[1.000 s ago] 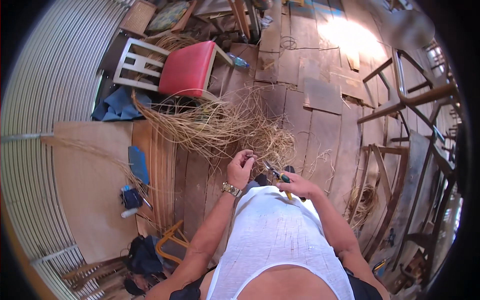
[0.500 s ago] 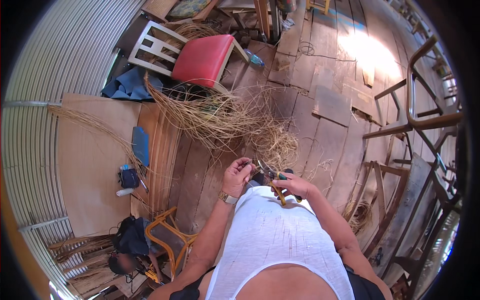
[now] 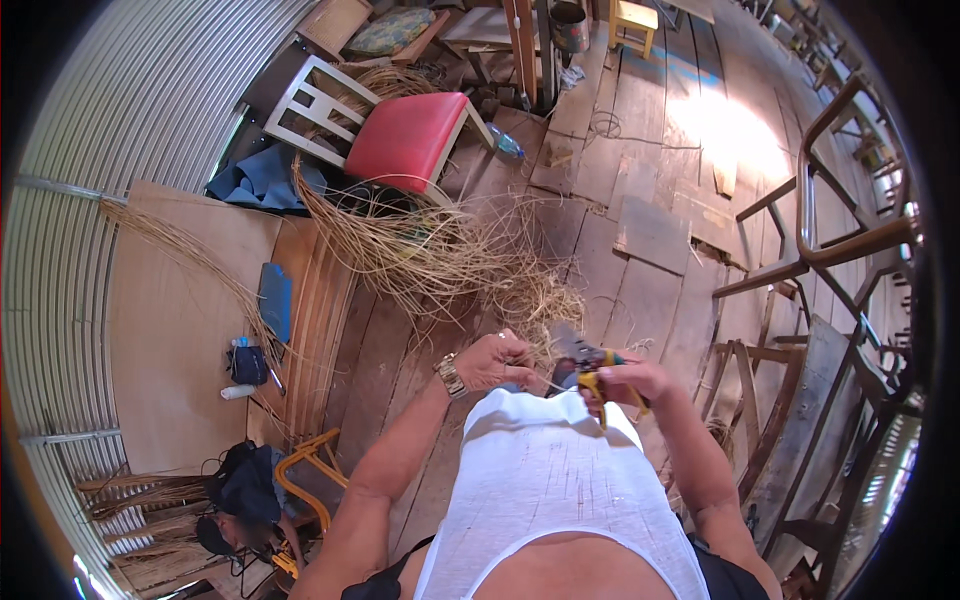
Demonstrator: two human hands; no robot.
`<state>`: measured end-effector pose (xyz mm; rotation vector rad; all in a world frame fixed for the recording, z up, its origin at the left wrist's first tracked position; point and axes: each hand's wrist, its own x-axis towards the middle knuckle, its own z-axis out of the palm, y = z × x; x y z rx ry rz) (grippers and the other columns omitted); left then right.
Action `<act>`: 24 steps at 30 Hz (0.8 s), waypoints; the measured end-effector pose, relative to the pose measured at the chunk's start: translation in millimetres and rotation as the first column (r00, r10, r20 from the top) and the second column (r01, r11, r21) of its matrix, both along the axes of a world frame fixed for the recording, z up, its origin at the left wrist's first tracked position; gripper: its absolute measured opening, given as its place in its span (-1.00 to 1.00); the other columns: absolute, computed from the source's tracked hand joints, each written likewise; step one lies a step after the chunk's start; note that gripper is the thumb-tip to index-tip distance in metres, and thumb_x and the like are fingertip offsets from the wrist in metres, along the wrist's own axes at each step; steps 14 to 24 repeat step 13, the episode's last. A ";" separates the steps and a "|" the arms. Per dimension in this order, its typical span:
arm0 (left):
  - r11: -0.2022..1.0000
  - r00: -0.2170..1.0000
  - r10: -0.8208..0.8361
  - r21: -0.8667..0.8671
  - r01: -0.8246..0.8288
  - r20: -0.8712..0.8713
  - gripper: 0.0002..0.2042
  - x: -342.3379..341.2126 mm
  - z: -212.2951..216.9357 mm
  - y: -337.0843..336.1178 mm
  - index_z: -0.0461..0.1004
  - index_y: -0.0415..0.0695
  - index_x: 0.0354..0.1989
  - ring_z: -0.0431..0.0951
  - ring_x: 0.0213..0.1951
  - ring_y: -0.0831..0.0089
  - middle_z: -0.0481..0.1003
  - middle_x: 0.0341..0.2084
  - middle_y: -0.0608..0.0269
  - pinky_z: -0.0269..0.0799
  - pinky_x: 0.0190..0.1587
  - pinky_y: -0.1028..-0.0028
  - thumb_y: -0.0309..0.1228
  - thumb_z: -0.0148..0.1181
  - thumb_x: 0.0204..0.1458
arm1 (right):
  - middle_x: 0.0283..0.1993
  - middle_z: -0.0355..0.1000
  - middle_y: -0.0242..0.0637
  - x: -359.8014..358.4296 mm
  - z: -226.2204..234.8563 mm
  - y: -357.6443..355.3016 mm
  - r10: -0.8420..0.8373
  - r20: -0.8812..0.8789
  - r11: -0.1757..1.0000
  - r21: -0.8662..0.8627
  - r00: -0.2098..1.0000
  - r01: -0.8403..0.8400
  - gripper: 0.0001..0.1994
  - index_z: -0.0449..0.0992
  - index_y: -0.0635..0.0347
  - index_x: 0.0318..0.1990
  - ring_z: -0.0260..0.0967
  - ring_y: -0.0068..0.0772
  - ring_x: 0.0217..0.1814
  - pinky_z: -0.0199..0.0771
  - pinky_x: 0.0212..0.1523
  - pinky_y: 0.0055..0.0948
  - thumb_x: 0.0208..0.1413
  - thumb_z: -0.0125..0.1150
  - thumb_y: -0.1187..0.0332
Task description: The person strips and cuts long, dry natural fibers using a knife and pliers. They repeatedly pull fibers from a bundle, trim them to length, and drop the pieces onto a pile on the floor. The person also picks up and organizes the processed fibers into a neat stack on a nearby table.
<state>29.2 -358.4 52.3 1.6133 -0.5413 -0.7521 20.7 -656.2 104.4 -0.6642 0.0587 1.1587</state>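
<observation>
My right hand (image 3: 645, 380) grips a pair of hand shears (image 3: 592, 378) with yellow and dark handles. Their grey metal head, smeared by motion, points up and to the left. To the left of them my left hand (image 3: 492, 362), with a watch at its wrist, is closed with fingertips pinched on a thin pale cane strand (image 3: 545, 381). The strand slants toward the shears; whether it touches them I cannot make out. Both hands are just above the front of my white top (image 3: 550, 450). Beyond them lies a tangled heap of cane strands (image 3: 530, 300).
A long bundle of cane (image 3: 400, 245) spreads beside a red-seated chair (image 3: 408, 140) at the far left. Dark chair frames (image 3: 800, 265) stand on the right. A person (image 3: 245, 500) bends at the lower left, near a yellow-brown frame (image 3: 305, 470). Plank flooring (image 3: 640, 295) surrounds the heap.
My hands have moved apart: the right with the shears went right, the left shifted slightly lower with its palm turned. The whole view has shifted slightly.
</observation>
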 end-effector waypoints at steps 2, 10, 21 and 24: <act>0.993 0.988 0.104 -0.042 -0.110 -0.116 -0.81 -6.0 -0.4 9.7 0.44 -0.17 -0.32 0.27 -0.51 0.62 0.31 -0.55 0.48 0.20 -0.44 0.59 -0.30 0.23 0.10 | -0.23 0.41 -0.14 -5.1 6.7 -25.3 -0.160 0.003 0.987 0.019 0.987 0.160 -0.47 0.25 0.33 0.16 0.35 -0.31 -0.23 0.38 -0.17 -0.24 0.14 0.10 0.16; 0.875 0.870 0.452 0.289 -0.389 -0.199 -0.79 -63.1 -3.4 96.1 0.50 -0.18 -0.34 0.40 -0.50 0.66 0.43 -0.58 0.40 0.31 -0.40 0.61 -0.33 0.00 0.23 | -0.25 0.38 -0.11 -20.1 -12.8 -79.3 -0.581 -0.100 0.806 0.065 0.808 0.588 -0.53 0.23 0.27 0.16 0.41 -0.25 -0.27 0.39 -0.16 -0.16 0.20 -0.03 0.14; 0.844 0.851 0.492 0.339 -0.415 -0.184 -0.81 -46.8 -24.2 88.3 0.52 -0.21 -0.29 0.49 -0.39 0.65 0.52 -0.51 0.34 0.38 -0.28 0.62 -0.32 0.12 0.16 | -0.22 0.40 -0.09 -20.0 -36.5 -72.3 -0.523 -0.197 0.805 0.206 0.830 0.556 -0.51 0.21 0.23 0.18 0.45 -0.18 -0.23 0.38 0.00 -0.01 0.22 -0.03 0.12; 0.844 0.851 0.492 0.339 -0.415 -0.184 -0.81 -46.8 -24.2 88.3 0.52 -0.21 -0.29 0.49 -0.39 0.65 0.52 -0.51 0.34 0.38 -0.28 0.62 -0.32 0.12 0.16 | -0.22 0.40 -0.09 -20.0 -36.5 -72.3 -0.523 -0.197 0.805 0.206 0.830 0.556 -0.51 0.21 0.23 0.18 0.45 -0.18 -0.23 0.38 0.00 -0.01 0.22 -0.03 0.12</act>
